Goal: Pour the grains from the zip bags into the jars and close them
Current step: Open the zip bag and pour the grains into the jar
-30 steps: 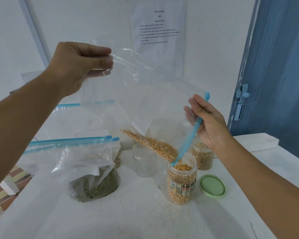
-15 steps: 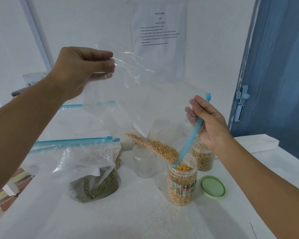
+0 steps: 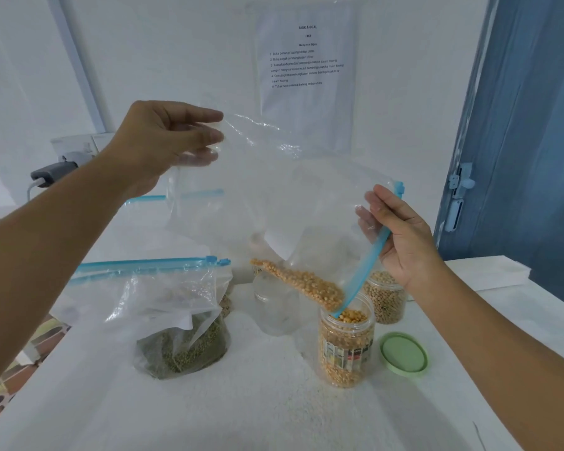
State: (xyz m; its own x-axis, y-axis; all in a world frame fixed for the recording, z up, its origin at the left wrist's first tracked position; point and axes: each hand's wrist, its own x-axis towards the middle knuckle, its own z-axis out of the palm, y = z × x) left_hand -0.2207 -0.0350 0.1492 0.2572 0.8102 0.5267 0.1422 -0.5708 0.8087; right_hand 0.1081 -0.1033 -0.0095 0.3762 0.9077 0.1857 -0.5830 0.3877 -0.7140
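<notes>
Overhead, left hand (image 3: 163,141) pinches clear zip bag (image 3: 274,196) bottom corner high; right hand (image 3: 401,236) grips blue zipper edge low, mouth over nearly full clear plastic jar (image 3: 345,346); yellow grains (image 3: 306,283) slide diagonally down-right.

White table (image 3: 274,415) bears jars (image 3: 345,349), bags (image 3: 179,320), lid (image 3: 403,353).
</notes>
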